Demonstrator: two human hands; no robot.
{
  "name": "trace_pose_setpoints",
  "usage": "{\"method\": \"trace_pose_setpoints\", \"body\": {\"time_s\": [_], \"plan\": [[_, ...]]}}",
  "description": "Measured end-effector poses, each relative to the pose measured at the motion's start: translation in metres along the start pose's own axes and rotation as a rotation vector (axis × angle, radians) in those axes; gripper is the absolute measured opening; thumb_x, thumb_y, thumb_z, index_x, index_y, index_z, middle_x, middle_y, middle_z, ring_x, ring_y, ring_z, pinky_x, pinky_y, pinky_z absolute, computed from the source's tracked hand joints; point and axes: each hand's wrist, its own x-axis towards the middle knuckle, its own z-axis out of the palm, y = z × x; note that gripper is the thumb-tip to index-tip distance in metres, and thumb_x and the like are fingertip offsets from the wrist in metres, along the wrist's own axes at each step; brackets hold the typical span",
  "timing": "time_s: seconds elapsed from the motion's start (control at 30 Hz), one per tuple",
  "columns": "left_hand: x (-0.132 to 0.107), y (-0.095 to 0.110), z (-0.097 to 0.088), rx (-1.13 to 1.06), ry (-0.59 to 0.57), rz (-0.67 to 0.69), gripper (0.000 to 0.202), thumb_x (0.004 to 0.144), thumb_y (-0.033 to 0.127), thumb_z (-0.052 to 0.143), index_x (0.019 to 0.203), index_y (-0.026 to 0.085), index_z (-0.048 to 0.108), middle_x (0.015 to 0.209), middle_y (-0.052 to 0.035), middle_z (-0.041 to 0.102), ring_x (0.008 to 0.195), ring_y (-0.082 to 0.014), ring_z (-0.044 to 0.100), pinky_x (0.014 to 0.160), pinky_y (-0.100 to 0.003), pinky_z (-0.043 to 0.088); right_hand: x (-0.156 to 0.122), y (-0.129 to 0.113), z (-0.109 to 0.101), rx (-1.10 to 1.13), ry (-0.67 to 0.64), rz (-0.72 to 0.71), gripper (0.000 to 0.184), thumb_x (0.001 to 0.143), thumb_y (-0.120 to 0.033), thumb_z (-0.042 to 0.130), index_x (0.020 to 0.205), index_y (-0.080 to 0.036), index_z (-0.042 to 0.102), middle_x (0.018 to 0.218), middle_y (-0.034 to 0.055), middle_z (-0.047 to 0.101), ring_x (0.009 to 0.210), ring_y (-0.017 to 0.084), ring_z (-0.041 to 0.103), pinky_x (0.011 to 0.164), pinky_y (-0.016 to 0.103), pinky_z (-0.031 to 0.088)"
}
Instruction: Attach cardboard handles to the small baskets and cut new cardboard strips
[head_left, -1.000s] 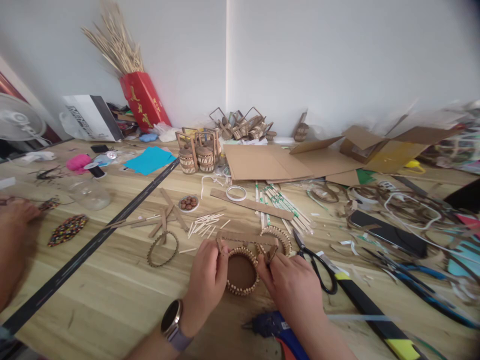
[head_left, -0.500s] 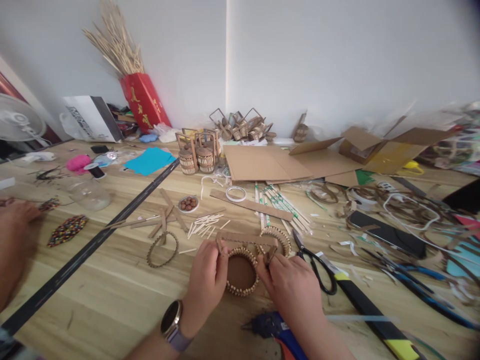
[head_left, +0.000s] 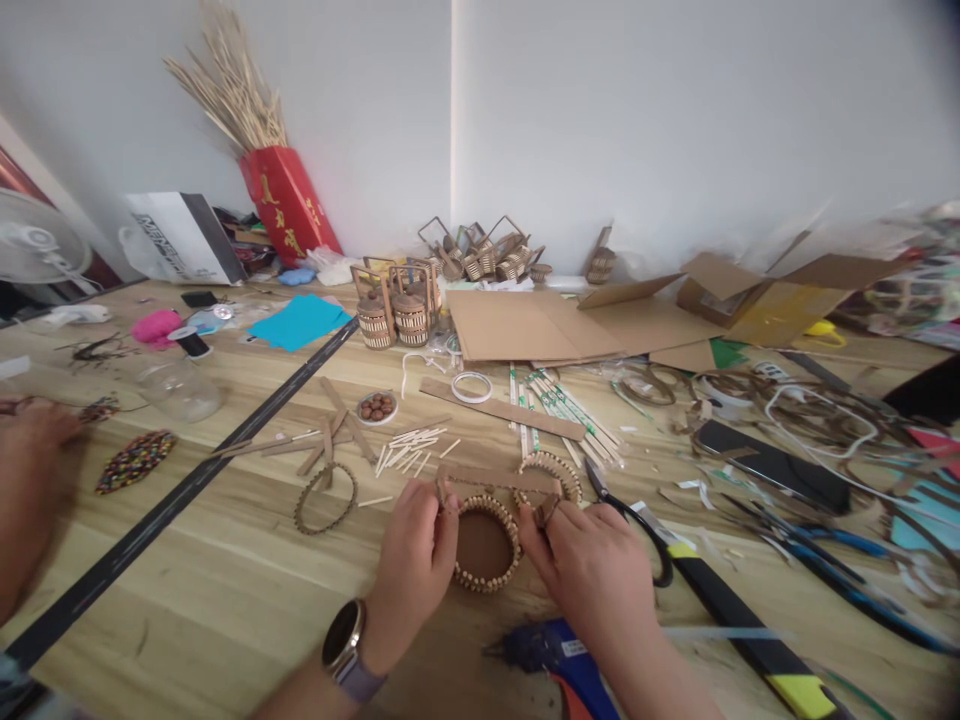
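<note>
My left hand point(head_left: 421, 535) pinches one bent end of a brown cardboard strip point(head_left: 499, 480), and my right hand point(head_left: 589, 550) grips the other end. The strip spans between them like a squared handle. Just below it lies a small round basket piece point(head_left: 486, 570) with a brown base and a rim of short sticks, between my hands. A second stick-edged ring point(head_left: 559, 470) sits behind my right fingers. Under my right forearm is a blue glue gun point(head_left: 551, 650). Black scissors point(head_left: 637, 530) lie right of my right hand.
A thin cardboard ring point(head_left: 325, 498), short sticks point(head_left: 412, 450) and a bowl of brown beads point(head_left: 376, 407) lie ahead. A utility knife point(head_left: 742, 620) and pliers point(head_left: 840, 560) are right. Finished little baskets point(head_left: 394, 310) stand behind. Another person's hand point(head_left: 34, 460) is at far left.
My right hand has shifted slightly to the right with its end of the cardboard strip, spreading the strip a little. My left hand has barely moved.
</note>
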Motion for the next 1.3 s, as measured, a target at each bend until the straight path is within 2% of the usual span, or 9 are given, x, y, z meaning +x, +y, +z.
{"method": "trace_pose_setpoints", "body": {"time_s": [0.13,0.23,0.33,0.4,0.63,0.73,0.83,1.07,1.3], "plan": [[0.001,0.001,-0.002,-0.004,0.014,-0.015,0.019,0.099,0.02,0.042,0.083,0.021,0.053,0.078,-0.0043,0.063,0.074,-0.0189,0.06,0.065,-0.029,0.047,-0.001,0.006,0.001,0.078,-0.057,-0.046,0.049,0.1,-0.034,0.045,0.053,-0.021,0.051,0.047,-0.0014,0.053,0.045,0.012,0.048,0.058,0.03,0.032],[0.002,0.0,-0.003,-0.003,0.014,-0.01,0.02,0.098,0.021,0.042,0.081,0.021,0.052,0.074,-0.0025,0.061,0.07,-0.0181,0.059,0.065,-0.029,0.047,-0.003,0.02,-0.001,0.198,-0.259,-0.052,0.045,0.094,-0.047,0.054,0.057,-0.021,0.052,0.051,-0.0024,0.057,0.047,0.012,0.052,0.054,0.028,0.03],[0.002,-0.001,-0.005,0.007,-0.006,0.011,0.019,0.098,0.023,0.044,0.081,0.021,0.052,0.072,-0.0016,0.059,0.069,-0.0184,0.059,0.063,-0.029,0.047,-0.004,0.032,-0.005,0.288,-0.49,0.03,0.035,0.082,-0.044,0.07,0.061,-0.022,0.052,0.054,-0.0053,0.06,0.047,0.012,0.055,0.049,0.025,0.027],[0.001,-0.001,-0.006,0.008,-0.019,0.015,0.017,0.098,0.026,0.045,0.083,0.021,0.053,0.073,-0.0021,0.06,0.071,-0.019,0.059,0.064,-0.029,0.047,-0.003,0.035,-0.007,0.336,-0.549,0.074,0.029,0.078,-0.036,0.075,0.067,-0.023,0.052,0.054,-0.0076,0.06,0.047,0.012,0.056,0.048,0.023,0.028],[-0.001,0.004,-0.014,0.005,0.028,-0.007,0.018,0.1,0.03,0.041,0.106,0.02,0.054,0.096,-0.0089,0.064,0.093,-0.0222,0.062,0.079,-0.035,0.051,0.002,0.033,-0.013,0.438,-0.545,0.094,0.018,0.081,-0.02,0.068,0.074,-0.023,0.052,0.062,-0.007,0.061,0.053,0.011,0.058,0.049,0.02,0.035],[-0.002,0.004,-0.016,-0.017,0.034,-0.017,0.026,0.101,0.031,0.039,0.123,0.02,0.049,0.105,-0.011,0.062,0.102,-0.023,0.061,0.086,-0.036,0.05,-0.001,0.048,-0.011,0.431,-0.639,0.134,0.008,0.082,-0.021,0.067,0.084,-0.024,0.06,0.074,-0.0045,0.068,0.062,0.012,0.064,0.054,0.02,0.041],[-0.003,0.002,-0.015,-0.066,0.026,-0.018,0.034,0.101,0.028,0.038,0.134,0.021,0.042,0.112,-0.0119,0.061,0.106,-0.0223,0.06,0.09,-0.037,0.05,-0.008,0.064,0.0,0.331,-0.632,0.143,0.014,0.082,-0.017,0.063,0.094,-0.025,0.065,0.093,0.0006,0.07,0.074,0.015,0.068,0.059,0.023,0.043],[-0.005,-0.002,-0.012,-0.088,0.044,-0.042,0.034,0.101,0.026,0.039,0.134,0.022,0.042,0.117,-0.0126,0.06,0.111,-0.0231,0.059,0.092,-0.038,0.05,-0.022,0.07,0.024,0.325,-0.647,0.097,0.025,0.079,-0.006,0.054,0.083,-0.026,0.068,0.083,-0.0025,0.068,0.065,0.013,0.065,0.056,0.022,0.037],[-0.004,-0.004,-0.014,-0.091,0.062,-0.027,0.033,0.1,0.023,0.041,0.133,0.022,0.041,0.115,-0.0114,0.06,0.105,-0.0215,0.06,0.089,-0.036,0.051,-0.009,0.076,0.013,0.414,-0.597,0.08,0.021,0.09,-0.013,0.047,0.088,-0.023,0.065,0.087,0.0026,0.068,0.077,0.016,0.066,0.067,0.025,0.047]]}}
